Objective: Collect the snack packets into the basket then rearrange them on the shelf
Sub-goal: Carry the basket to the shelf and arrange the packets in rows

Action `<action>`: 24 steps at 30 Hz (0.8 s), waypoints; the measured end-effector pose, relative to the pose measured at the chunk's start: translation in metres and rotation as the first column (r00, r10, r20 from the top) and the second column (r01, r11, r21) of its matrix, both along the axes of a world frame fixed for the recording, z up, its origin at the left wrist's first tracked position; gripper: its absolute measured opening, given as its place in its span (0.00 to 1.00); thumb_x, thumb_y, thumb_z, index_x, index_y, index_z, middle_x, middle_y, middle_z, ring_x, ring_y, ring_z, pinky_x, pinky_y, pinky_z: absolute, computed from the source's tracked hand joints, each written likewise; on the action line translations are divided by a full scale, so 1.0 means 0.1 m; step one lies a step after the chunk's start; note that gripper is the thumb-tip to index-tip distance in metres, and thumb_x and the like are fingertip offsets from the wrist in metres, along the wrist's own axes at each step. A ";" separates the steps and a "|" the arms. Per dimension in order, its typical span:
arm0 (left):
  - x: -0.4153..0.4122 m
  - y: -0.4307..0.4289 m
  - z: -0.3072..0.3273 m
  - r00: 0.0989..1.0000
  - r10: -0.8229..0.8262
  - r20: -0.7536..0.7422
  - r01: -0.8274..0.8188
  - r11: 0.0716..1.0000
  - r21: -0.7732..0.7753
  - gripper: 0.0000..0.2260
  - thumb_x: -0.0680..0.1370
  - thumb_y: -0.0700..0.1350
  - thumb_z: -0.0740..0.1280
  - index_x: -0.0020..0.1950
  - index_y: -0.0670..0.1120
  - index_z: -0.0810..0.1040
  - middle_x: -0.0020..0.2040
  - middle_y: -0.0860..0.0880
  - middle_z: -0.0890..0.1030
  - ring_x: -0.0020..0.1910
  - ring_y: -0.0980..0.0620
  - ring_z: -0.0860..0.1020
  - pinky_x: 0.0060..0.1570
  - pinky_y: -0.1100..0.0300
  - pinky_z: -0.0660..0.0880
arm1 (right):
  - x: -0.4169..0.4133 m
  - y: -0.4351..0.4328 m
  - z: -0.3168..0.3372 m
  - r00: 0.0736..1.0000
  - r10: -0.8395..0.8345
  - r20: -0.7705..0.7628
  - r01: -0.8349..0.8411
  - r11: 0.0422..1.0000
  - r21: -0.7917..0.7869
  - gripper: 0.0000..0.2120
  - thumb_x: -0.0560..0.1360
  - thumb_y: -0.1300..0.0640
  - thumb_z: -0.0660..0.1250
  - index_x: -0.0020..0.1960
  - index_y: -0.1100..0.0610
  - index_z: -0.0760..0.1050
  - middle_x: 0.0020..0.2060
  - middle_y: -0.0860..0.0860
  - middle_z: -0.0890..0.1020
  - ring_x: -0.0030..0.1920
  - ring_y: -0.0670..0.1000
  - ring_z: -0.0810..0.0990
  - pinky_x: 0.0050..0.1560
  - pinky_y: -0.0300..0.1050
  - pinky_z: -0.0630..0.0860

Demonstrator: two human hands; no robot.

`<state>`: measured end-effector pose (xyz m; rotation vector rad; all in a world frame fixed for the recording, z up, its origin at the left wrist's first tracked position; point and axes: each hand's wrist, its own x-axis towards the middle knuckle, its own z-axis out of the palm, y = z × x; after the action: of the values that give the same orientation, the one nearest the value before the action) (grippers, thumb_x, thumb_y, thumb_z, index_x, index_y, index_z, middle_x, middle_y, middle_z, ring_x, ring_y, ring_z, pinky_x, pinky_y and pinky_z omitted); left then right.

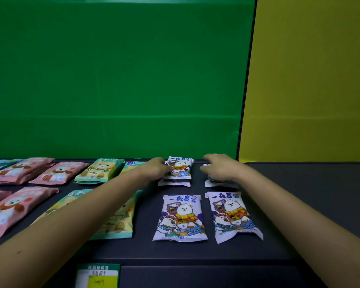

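Both arms reach to the back of the dark shelf (299,204). My left hand (156,168) is at the left edge of the back-left stack (180,170) of white bear packets. Its grip is curled onto the edge of the top packet, which tilts up at the rear.

My right hand (218,168) is palm down over the back-right stack (220,183). Its grip is loose, fingers spread and clasping nothing I can see. I cannot tell if it touches.

Two more white packets lie flat in front, the front-left packet (182,217) and the front-right packet (233,216), just beside each other.

Green packets (101,170) sit left of the white ones, one partly under my left forearm. Pink packets (60,172) are further left. A price tag (98,275) is on the shelf's front edge. Behind stand a green panel (112,80) and a yellow panel (310,80).
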<state>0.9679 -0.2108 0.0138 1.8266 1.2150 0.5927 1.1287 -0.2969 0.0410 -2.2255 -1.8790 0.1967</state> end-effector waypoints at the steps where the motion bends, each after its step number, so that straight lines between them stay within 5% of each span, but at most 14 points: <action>1: -0.01 0.00 0.00 1.000 0.004 -0.012 -0.004 0.999 0.046 0.04 0.80 0.42 0.60 0.46 0.45 0.69 0.50 0.44 0.74 0.50 0.47 0.74 0.61 0.51 0.71 | 0.12 -0.04 0.00 0.999 -0.034 0.000 0.034 0.999 0.002 0.24 0.79 0.51 0.57 0.71 0.62 0.62 0.71 0.58 0.67 0.69 0.57 0.68 0.66 0.47 0.66; 3: -0.04 0.02 -0.01 0.999 0.021 -0.026 -0.018 0.995 0.100 0.04 0.80 0.42 0.61 0.48 0.43 0.74 0.51 0.43 0.75 0.49 0.47 0.75 0.61 0.51 0.71 | 0.36 -0.10 -0.07 0.998 -0.053 -0.035 0.051 0.997 -0.055 0.23 0.79 0.49 0.58 0.70 0.59 0.64 0.70 0.56 0.68 0.68 0.55 0.68 0.66 0.45 0.64; 6: -0.06 0.06 -0.02 0.997 0.045 -0.056 -0.039 0.993 0.109 0.14 0.79 0.42 0.62 0.60 0.35 0.75 0.52 0.40 0.79 0.48 0.47 0.76 0.62 0.51 0.73 | 0.52 -0.13 -0.24 0.995 -0.044 -0.087 0.031 0.989 -0.144 0.09 0.79 0.47 0.57 0.53 0.50 0.71 0.70 0.52 0.67 0.69 0.52 0.67 0.66 0.44 0.62; 8: -0.07 0.07 -0.03 0.996 0.053 -0.074 -0.043 0.991 0.127 0.13 0.79 0.42 0.62 0.58 0.35 0.77 0.54 0.38 0.80 0.49 0.46 0.77 0.62 0.49 0.73 | 0.55 -0.12 -0.31 0.991 -0.023 -0.131 0.006 0.992 -0.129 0.15 0.79 0.46 0.56 0.60 0.54 0.71 0.76 0.55 0.53 0.76 0.53 0.55 0.71 0.46 0.57; 10: -0.05 0.07 -0.03 0.993 0.064 -0.096 -0.049 0.988 0.148 0.11 0.79 0.42 0.62 0.53 0.36 0.79 0.51 0.38 0.80 0.48 0.45 0.76 0.58 0.51 0.74 | 0.54 -0.09 -0.35 0.988 -0.014 -0.156 0.001 0.996 -0.088 0.21 0.80 0.47 0.55 0.68 0.57 0.67 0.77 0.54 0.49 0.76 0.54 0.53 0.72 0.46 0.55; 13: -0.03 0.06 -0.03 0.984 0.074 -0.161 -0.041 0.979 0.201 0.09 0.79 0.43 0.61 0.44 0.40 0.78 0.44 0.40 0.77 0.42 0.47 0.73 0.44 0.58 0.68 | 0.52 -0.10 -0.37 0.982 -0.005 -0.189 -0.006 0.998 -0.056 0.29 0.80 0.47 0.54 0.76 0.59 0.52 0.77 0.53 0.48 0.76 0.53 0.52 0.73 0.45 0.52; 16: -0.07 0.01 -0.01 0.968 0.065 -0.242 0.001 0.965 0.262 0.09 0.79 0.44 0.61 0.43 0.42 0.76 0.42 0.41 0.75 0.41 0.48 0.70 0.40 0.59 0.64 | 0.51 -0.19 -0.35 0.978 -0.011 -0.210 0.006 1.000 -0.025 0.28 0.80 0.47 0.53 0.75 0.60 0.55 0.77 0.53 0.49 0.76 0.52 0.52 0.72 0.45 0.52; 21: -0.30 -0.16 0.11 0.928 0.084 -0.364 0.123 0.851 0.511 0.10 0.78 0.43 0.60 0.52 0.42 0.80 0.53 0.42 0.81 0.50 0.45 0.77 0.50 0.57 0.71 | 0.43 -0.64 -0.22 0.987 0.127 -0.102 -0.112 0.984 0.137 0.26 0.80 0.46 0.51 0.75 0.53 0.55 0.76 0.47 0.53 0.75 0.45 0.53 0.71 0.39 0.51; 24: -0.52 -0.36 0.14 0.881 0.172 -0.441 0.206 0.700 0.684 0.10 0.79 0.46 0.59 0.56 0.46 0.77 0.55 0.47 0.81 0.51 0.44 0.78 0.49 0.53 0.75 | 0.29 -0.99 -0.31 0.965 0.229 -0.127 -0.211 0.967 0.140 0.33 0.74 0.33 0.45 0.75 0.47 0.55 0.73 0.38 0.55 0.71 0.34 0.52 0.69 0.32 0.50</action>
<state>0.9161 -0.2468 0.0282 2.7874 1.3895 0.6897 1.1574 -0.3958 0.0100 -1.8685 -1.9992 0.2585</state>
